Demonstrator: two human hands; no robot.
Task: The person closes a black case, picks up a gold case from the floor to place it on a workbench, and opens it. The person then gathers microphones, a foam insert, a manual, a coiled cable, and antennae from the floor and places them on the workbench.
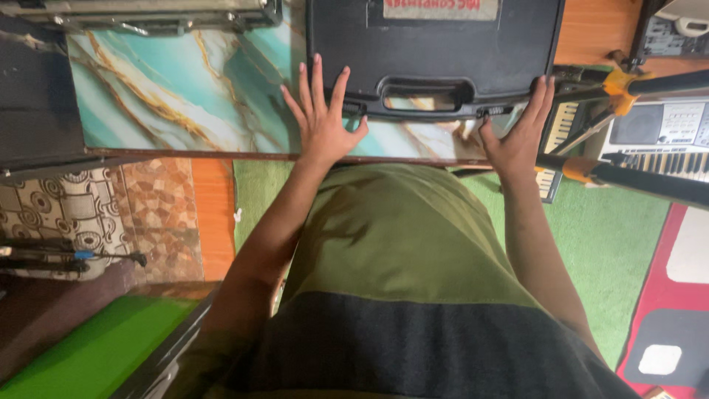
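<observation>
The black moulded plastic carrying case (pixel 436 52) lay closed on the marble-patterned turquoise tabletop (pixel 177 96). The left hand (pixel 321 122), fingers spread, rested flat at the case's near-left corner; the right hand (pixel 517 133), fingers extended, touched its near-right latch. Case not yet opened.

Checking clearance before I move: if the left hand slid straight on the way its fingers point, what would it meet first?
The left hand lies flat with its fingertips already at the near edge of the black plastic carry case on the marbled teal table; it would likely meet that case first.
</observation>
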